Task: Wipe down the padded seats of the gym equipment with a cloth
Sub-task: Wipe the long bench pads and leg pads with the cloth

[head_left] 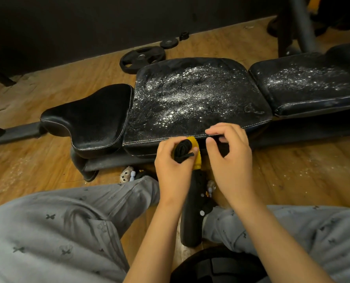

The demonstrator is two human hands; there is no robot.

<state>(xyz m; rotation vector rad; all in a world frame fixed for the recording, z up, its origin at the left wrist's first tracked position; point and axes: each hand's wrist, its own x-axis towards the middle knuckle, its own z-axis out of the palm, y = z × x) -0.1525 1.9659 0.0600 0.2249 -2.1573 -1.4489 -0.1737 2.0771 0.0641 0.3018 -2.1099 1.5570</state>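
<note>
Wiping had not begun. The left hand gripped the rolled yellow cloth, tied with black cord. The right hand, at its 3 o'clock, had bent fingers; I could not tell if it pinched anything. The dusty padded seat lay at 12 o'clock. Next, the cloth needed untying and opening.

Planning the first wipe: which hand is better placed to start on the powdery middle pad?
Probably left: the left hand grips the yellow item, seemingly the cloth, with a black cord, by the front edge of the middle pad; the right hand looks empty.
</note>
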